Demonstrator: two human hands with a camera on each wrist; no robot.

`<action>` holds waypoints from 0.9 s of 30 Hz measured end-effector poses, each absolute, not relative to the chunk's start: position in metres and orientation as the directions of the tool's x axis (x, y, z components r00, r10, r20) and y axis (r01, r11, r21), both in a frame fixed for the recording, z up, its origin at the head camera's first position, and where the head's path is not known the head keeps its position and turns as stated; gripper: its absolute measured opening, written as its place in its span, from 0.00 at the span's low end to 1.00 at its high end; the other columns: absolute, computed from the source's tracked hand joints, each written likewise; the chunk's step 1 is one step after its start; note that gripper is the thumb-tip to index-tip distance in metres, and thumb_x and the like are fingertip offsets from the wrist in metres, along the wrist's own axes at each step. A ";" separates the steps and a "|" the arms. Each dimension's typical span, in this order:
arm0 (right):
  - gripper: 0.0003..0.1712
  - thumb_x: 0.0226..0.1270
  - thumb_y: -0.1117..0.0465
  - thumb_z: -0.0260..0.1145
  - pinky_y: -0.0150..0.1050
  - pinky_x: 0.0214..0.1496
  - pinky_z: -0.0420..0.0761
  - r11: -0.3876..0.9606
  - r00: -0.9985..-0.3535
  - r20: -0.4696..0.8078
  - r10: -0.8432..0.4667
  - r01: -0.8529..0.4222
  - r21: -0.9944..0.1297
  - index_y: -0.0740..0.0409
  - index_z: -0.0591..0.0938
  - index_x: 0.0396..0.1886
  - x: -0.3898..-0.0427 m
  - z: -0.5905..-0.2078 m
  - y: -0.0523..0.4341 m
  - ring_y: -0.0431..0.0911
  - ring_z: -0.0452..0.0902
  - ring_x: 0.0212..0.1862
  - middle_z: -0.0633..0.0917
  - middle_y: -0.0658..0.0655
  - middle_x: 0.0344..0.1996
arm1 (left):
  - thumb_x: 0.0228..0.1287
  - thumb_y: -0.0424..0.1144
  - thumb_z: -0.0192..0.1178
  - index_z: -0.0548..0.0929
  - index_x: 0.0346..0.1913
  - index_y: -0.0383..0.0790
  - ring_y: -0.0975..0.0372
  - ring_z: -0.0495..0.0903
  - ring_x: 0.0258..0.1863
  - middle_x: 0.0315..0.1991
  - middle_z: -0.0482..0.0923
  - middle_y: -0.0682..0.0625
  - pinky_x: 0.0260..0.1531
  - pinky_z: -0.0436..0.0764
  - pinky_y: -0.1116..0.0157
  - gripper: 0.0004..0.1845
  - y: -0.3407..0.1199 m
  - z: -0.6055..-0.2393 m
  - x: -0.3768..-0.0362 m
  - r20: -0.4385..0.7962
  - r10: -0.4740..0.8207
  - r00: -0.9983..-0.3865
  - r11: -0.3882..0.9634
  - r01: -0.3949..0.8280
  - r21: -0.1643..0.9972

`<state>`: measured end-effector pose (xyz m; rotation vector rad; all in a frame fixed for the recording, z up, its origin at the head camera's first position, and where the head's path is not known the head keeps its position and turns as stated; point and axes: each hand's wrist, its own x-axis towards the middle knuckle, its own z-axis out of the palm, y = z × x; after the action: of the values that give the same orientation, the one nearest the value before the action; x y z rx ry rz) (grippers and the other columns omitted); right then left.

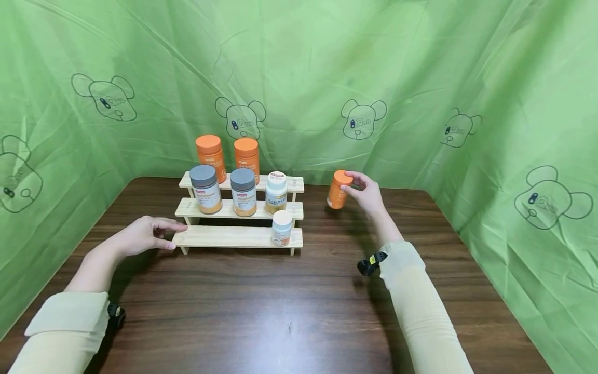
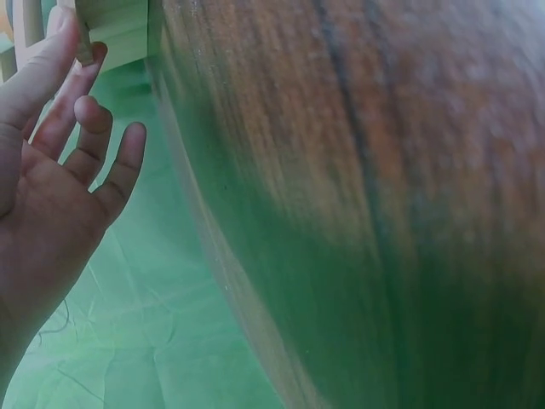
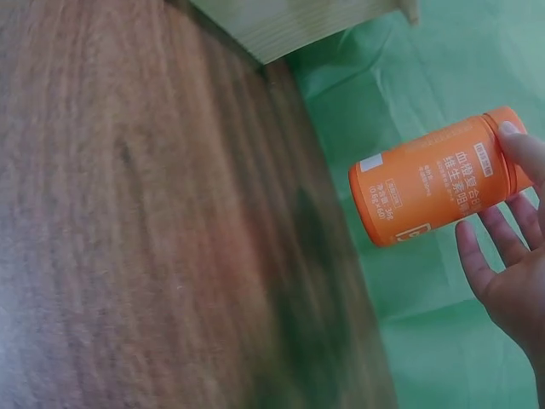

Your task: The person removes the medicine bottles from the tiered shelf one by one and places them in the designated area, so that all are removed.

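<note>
An orange supplement bottle (image 1: 337, 192) with white print is to the right of a three-step wooden display rack (image 1: 229, 236). My right hand (image 1: 366, 195) grips it by its orange lid, thumb on one side and fingers on the other. The right wrist view shows the bottle (image 3: 434, 179) label with the other fingers below it. At the rack's left end, my left hand (image 1: 140, 236) pinches the lowest step between thumb and fingers. In the left wrist view the left hand (image 2: 55, 179) has its remaining fingers loosely bent.
Two orange bottles (image 1: 246, 156) stand on the top step. Two grey-lidded jars (image 1: 244, 195) and a white-capped bottle (image 1: 276, 195) stand on the middle one. A small white bottle (image 1: 282, 228) is at the lowest step's right end. Green cloth (image 1: 299, 62) hangs behind the brown table (image 1: 289, 311).
</note>
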<state>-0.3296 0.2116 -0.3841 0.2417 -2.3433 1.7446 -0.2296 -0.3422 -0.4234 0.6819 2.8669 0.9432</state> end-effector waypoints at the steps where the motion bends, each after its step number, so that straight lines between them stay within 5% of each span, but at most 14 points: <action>1: 0.27 0.55 0.60 0.73 0.35 0.51 0.73 0.299 -0.965 0.262 0.001 -0.250 -0.921 0.56 0.79 0.56 -0.332 -0.389 0.213 0.46 0.74 0.53 0.82 0.58 0.51 | 0.44 0.41 0.74 0.84 0.51 0.45 0.70 0.69 0.25 0.50 0.81 0.42 0.29 0.69 0.70 0.26 -0.342 -0.424 -0.230 0.093 0.422 -0.902 0.718 0.394 0.574; 7: 0.27 0.55 0.57 0.73 0.38 0.54 0.69 0.315 -0.971 0.239 0.017 -0.222 -0.923 0.52 0.80 0.56 -0.343 -0.413 0.214 0.45 0.72 0.53 0.81 0.56 0.50 | 0.44 0.40 0.74 0.84 0.51 0.44 0.70 0.69 0.24 0.50 0.81 0.42 0.28 0.69 0.70 0.26 -0.342 -0.423 -0.230 0.088 0.426 -0.900 0.714 0.394 0.579; 16: 0.27 0.58 0.67 0.69 0.33 0.50 0.70 0.256 -0.978 0.206 -0.013 -0.203 -0.945 0.65 0.75 0.59 -0.323 -0.402 0.205 0.57 0.70 0.57 0.77 0.68 0.53 | 0.45 0.41 0.74 0.84 0.52 0.43 0.69 0.69 0.23 0.50 0.80 0.41 0.28 0.69 0.70 0.26 -0.341 -0.421 -0.228 0.066 0.429 -0.901 0.709 0.381 0.593; 27: 0.28 0.58 0.67 0.69 0.29 0.47 0.72 0.241 -0.978 0.207 -0.023 -0.206 -0.949 0.65 0.75 0.59 -0.325 -0.401 0.205 0.52 0.71 0.55 0.77 0.67 0.54 | 0.45 0.43 0.74 0.84 0.52 0.46 0.69 0.67 0.22 0.48 0.81 0.44 0.26 0.68 0.69 0.26 -0.342 -0.420 -0.229 0.049 0.413 -0.910 0.723 0.360 0.590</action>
<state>-0.3253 0.2051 -0.4012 0.2193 -2.3523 1.8358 -0.2291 -0.3417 -0.4197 0.6372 2.8363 0.9434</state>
